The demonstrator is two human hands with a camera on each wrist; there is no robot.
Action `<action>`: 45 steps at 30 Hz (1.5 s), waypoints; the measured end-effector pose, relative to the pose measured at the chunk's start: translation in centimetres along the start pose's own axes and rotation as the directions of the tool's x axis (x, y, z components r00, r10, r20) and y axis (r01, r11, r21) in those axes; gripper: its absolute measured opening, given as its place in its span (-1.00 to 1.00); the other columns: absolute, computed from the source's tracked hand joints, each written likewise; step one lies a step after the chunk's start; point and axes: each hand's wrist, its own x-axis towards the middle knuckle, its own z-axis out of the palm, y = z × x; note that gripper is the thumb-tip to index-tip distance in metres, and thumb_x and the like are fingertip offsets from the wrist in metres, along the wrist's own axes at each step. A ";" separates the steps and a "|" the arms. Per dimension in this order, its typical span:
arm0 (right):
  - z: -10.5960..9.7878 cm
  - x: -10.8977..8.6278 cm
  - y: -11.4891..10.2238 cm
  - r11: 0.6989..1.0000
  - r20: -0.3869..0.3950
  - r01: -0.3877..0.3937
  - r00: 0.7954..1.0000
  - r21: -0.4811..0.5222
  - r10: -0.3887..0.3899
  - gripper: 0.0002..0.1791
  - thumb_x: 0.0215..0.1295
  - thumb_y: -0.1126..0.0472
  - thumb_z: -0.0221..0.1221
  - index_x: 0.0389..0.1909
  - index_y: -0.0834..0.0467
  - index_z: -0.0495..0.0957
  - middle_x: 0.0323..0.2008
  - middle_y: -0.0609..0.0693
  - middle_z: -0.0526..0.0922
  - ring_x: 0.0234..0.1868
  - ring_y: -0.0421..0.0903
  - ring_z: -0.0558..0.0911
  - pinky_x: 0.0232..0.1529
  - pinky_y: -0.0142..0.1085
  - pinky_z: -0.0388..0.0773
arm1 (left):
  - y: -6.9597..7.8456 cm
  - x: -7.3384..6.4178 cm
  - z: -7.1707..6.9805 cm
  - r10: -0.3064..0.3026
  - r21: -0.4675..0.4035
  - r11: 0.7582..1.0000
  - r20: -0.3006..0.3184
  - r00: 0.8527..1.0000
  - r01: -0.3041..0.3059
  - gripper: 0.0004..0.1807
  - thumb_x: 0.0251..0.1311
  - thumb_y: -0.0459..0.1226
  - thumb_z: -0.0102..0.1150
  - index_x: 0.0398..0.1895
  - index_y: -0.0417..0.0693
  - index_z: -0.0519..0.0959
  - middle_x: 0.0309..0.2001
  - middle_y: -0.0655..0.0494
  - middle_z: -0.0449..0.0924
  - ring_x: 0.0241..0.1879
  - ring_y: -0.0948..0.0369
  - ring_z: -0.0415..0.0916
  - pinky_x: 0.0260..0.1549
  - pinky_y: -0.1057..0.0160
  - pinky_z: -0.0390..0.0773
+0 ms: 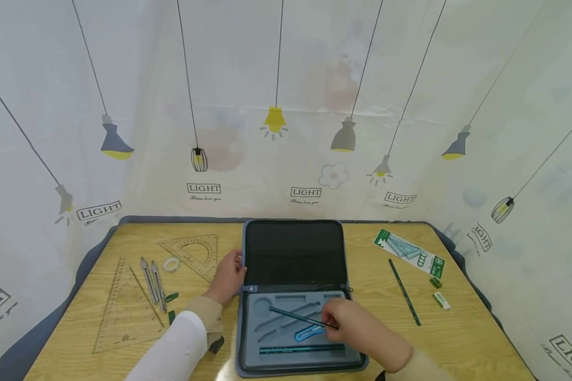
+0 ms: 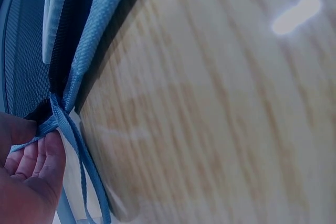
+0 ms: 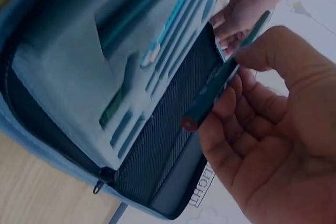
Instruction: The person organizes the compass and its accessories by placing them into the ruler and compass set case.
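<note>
A blue zippered pencil case [image 1: 240, 323] lies unfolded on the table, its dark mesh lid [image 1: 293, 251] leaning back. My left hand [image 1: 226, 278] grips the lid's left edge; in the left wrist view, thumb and fingers pinch the blue fabric trim [image 2: 50, 125]. Over the grey moulded tray [image 1: 253, 354], my right hand [image 1: 357, 328] pinches a dark green pencil [image 1: 293, 315] near one end. Beneath it, a light-blue utility knife [image 1: 309, 333] lies in the tray. One or more dark green pencils [image 1: 300, 350] fill the front slot. Several other slots hold nothing.
Left of the case are a clear set square [image 1: 109, 317], a protractor triangle [image 1: 209, 248], two metal compasses [image 1: 152, 283] and a tape roll [image 1: 171, 264]. On the right lie a green pencil [image 1: 404, 291], a ruler pack [image 1: 410, 254], a sharpener [image 1: 436, 282] and an eraser [image 1: 441, 300].
</note>
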 end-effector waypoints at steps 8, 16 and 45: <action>1.7 0.1 -0.8 0.995 0.156 0.104 0.983 -0.013 -0.100 -0.85 0.03 0.36 0.20 -0.49 0.05 0.47 -0.56 -0.24 0.26 -0.54 -0.36 0.18 -0.48 -0.48 0.19 | 0.0 -0.1 0.0 0.046 -0.013 0.999 -0.026 0.999 -0.047 -0.69 0.12 -0.51 0.10 -0.04 -0.40 0.40 -0.32 -0.15 0.48 -0.35 0.06 0.49 -0.30 0.12 0.54; 2.3 -0.3 -1.2 0.998 0.229 0.063 0.972 -0.005 -0.061 -0.75 0.06 0.38 0.19 -0.62 0.00 0.40 -0.61 -0.25 0.22 -0.59 -0.33 0.14 -0.53 -0.49 0.16 | 0.8 -0.1 -0.1 -0.043 0.036 0.998 0.011 0.999 0.042 -0.65 0.13 -0.54 0.11 0.02 -0.42 0.39 -0.27 -0.19 0.50 -0.29 0.03 0.50 -0.24 0.09 0.53; 4.3 -0.1 -1.0 0.963 0.101 0.113 0.991 -0.245 -0.091 -0.69 0.23 0.32 0.17 -0.64 -0.06 0.45 -0.65 -0.28 0.32 -0.65 -0.36 0.24 -0.62 -0.51 0.22 | 0.8 0.0 -0.1 -0.038 0.025 0.999 0.007 0.999 0.037 -0.63 0.09 -0.55 0.11 0.01 -0.44 0.40 -0.28 -0.21 0.50 -0.31 0.03 0.51 -0.25 0.10 0.53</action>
